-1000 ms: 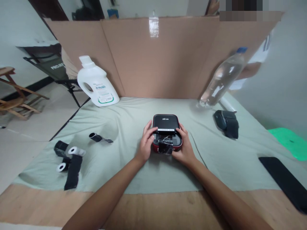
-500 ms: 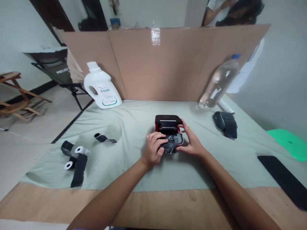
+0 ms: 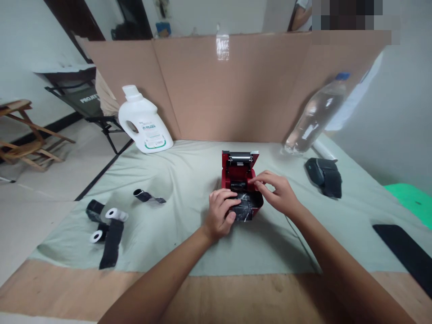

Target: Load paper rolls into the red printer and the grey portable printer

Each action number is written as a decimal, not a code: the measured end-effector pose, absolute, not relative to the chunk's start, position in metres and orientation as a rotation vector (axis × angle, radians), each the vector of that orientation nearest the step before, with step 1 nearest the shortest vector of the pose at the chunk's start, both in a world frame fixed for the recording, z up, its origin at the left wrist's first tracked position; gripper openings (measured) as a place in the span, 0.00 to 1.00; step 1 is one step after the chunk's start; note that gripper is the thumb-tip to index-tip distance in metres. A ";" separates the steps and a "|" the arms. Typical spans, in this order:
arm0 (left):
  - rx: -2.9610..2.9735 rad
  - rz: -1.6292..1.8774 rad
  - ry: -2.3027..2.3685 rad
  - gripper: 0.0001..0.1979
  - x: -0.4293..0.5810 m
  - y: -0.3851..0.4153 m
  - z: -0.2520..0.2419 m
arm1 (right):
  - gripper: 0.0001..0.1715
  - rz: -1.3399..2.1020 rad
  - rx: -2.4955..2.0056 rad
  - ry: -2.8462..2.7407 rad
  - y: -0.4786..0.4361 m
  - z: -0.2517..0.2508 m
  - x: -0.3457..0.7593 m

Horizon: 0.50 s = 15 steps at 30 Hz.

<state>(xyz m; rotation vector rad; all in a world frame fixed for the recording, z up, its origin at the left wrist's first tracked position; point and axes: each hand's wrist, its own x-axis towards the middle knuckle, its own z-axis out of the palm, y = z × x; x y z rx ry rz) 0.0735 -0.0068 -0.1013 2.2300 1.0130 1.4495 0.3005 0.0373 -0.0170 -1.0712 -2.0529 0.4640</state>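
Observation:
A small red and black printer (image 3: 225, 176) stands on the cloth with its lid (image 3: 240, 158) raised, showing a metallic roller and the red inside. Over its front lies a strip of black, white-marked paper (image 3: 243, 210). My left hand (image 3: 220, 215) grips the front left of the printer, its fingers lying over the paper's left part and the thumb near the lower edge. At the right rim of the open compartment, the thumb and index finger of my right hand (image 3: 277, 192) are closed together, touching the printer. The roll inside is mostly hidden.
Several rolls with black strips (image 3: 110, 243) lie at left, near a small curled black strip (image 3: 148, 196). A white jug (image 3: 145, 121) and a water bottle (image 3: 315, 117) lean on cardboard (image 3: 229, 90). A black device (image 3: 324, 176) and black slab (image 3: 401, 252) lie right.
The printer's lid has swung further up and back. My right hand has moved from the lid and side to the compartment's right rim. My left hand stays on the front.

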 end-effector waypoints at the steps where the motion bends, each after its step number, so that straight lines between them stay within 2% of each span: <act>1: 2.234 1.455 1.010 0.20 0.074 -0.007 -0.101 | 0.17 0.450 -1.113 -2.117 0.042 -0.011 0.294; 5: 2.234 1.456 1.017 0.19 0.074 -0.007 -0.100 | 0.17 0.456 -1.272 -2.574 0.074 0.003 0.265; 7: 2.233 1.441 1.013 0.19 0.073 -0.007 -0.099 | 0.14 0.466 -1.367 -2.778 0.091 0.002 0.250; 11: 2.231 1.431 0.988 0.18 0.073 -0.009 -0.098 | 0.04 0.450 -1.507 -2.896 0.112 -0.005 0.227; 15: 2.115 1.501 1.027 0.18 0.073 -0.008 -0.098 | 0.03 0.471 -1.505 -2.928 0.119 -0.006 0.225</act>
